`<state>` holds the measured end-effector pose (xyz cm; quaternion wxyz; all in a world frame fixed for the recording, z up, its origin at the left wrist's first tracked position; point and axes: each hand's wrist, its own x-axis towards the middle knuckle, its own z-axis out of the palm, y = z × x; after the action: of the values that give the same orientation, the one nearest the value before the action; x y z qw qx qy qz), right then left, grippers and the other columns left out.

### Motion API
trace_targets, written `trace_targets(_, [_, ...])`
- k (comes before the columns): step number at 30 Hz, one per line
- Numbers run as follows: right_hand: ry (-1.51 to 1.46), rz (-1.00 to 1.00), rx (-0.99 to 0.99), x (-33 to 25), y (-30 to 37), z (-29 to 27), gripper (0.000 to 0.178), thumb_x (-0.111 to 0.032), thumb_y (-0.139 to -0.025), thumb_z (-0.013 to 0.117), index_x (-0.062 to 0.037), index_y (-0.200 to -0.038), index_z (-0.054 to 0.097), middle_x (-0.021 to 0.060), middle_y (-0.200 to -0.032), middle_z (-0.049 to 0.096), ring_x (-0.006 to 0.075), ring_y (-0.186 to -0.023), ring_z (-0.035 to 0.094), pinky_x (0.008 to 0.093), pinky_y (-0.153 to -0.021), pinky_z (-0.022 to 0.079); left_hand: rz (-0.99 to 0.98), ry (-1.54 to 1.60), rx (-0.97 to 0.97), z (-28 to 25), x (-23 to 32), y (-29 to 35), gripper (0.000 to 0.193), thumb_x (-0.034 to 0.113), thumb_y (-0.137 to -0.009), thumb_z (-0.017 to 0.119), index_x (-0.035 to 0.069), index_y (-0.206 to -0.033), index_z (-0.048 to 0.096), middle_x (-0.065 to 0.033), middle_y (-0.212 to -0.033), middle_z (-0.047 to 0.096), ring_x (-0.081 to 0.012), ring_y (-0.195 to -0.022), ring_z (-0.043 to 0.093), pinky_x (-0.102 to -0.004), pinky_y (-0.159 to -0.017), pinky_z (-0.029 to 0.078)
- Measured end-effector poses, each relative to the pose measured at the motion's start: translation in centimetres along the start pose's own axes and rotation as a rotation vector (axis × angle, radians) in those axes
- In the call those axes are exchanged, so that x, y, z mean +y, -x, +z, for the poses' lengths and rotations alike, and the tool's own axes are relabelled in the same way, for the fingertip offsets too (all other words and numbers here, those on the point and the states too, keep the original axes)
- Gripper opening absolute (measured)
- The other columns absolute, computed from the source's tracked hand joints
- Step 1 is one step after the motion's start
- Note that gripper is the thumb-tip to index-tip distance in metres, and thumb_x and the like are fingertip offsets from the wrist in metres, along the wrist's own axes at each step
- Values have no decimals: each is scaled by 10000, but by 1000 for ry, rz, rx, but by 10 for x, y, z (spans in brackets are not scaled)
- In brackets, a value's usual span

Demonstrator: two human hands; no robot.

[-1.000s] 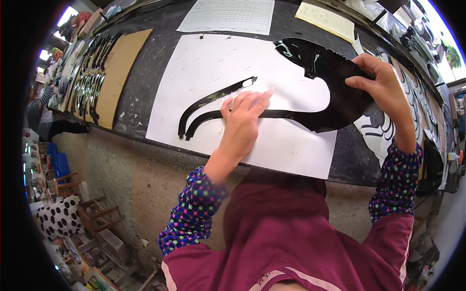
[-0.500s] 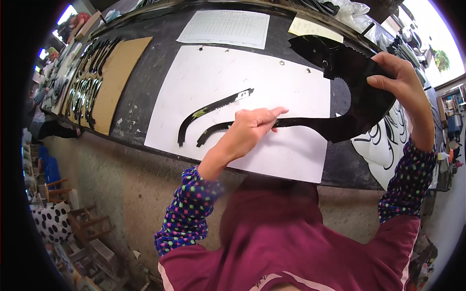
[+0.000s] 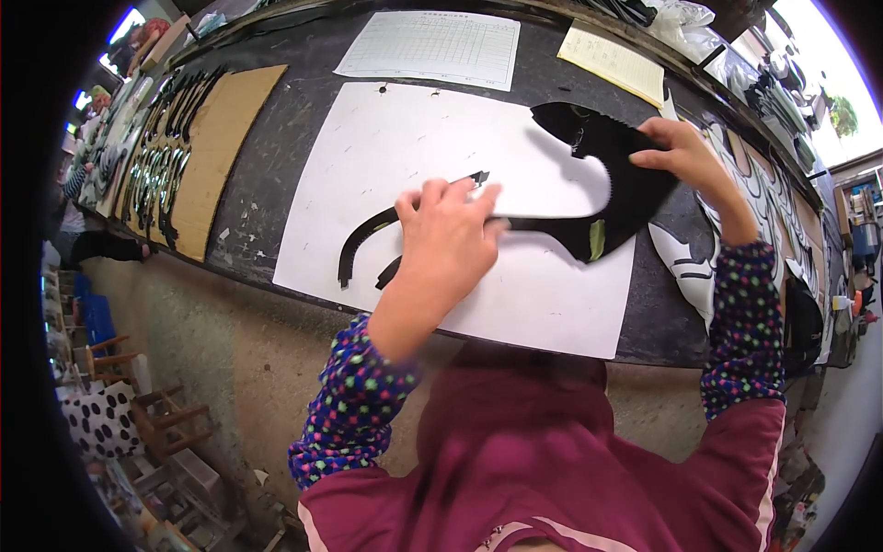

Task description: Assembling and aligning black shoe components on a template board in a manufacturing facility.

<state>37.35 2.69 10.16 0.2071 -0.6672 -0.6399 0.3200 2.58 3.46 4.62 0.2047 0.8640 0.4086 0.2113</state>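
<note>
A large black curved piece of sheet material with a notched edge lies partly on a white board. At its right side, my right hand pinches the edge between thumb and fingers. Its narrow tail runs left beneath my left hand, whose fingers are bent but apart, palm down and slightly blurred. A slim black curved strip lies on the board, its middle also passing under that hand. How firmly my left fingertips press on either is hidden.
Brown cardboard at left carries several dark strips. Beyond the board lie a printed sheet and a yellowish paper. White cut shapes lie at right. Another person's dark-clothed leg shows at far left. A wooden stool stands below.
My right hand has brought the large black piece left and nearer, down over the board. My left hand has shifted left, its fingers spreading over the slim strip.
</note>
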Motion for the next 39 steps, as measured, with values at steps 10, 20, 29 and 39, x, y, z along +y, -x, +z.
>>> trace_targets(10, [-187,64,16,44,-4,1,321,-31,-804,720,46,-1111,664,62,-943,709,122,-854,635,266,-823,510,-32,-264,-163,38,18,-31,432,156,-871,595,150,-1303,610,-92,-1295,565,-281,-1274,449,-597,-1078,253])
trace_targets(20, [-111,85,-24,50,0,6,309,-48,-838,703,37,-1130,648,30,-968,683,99,-898,623,248,-874,497,157,-405,260,103,25,-89,530,111,-872,562,180,-1397,534,-107,-1450,454,-328,-1377,351,-602,-1096,197])
trace_targets(29, [-202,61,56,61,17,12,322,-51,-860,695,23,-1164,622,14,-1000,671,86,-935,602,251,-891,485,224,-576,303,113,15,-97,671,58,-855,579,285,-1470,433,-31,-1553,333,-305,-1436,272,-616,-1106,118])
trace_targets(39, [-17,-26,357,36,37,32,322,-94,-877,677,10,-1178,633,167,-948,716,239,-803,687,326,-770,535,209,-740,272,66,0,-82,483,150,-927,571,247,-1399,554,-10,-1517,410,-259,-1414,313,-566,-1123,86])
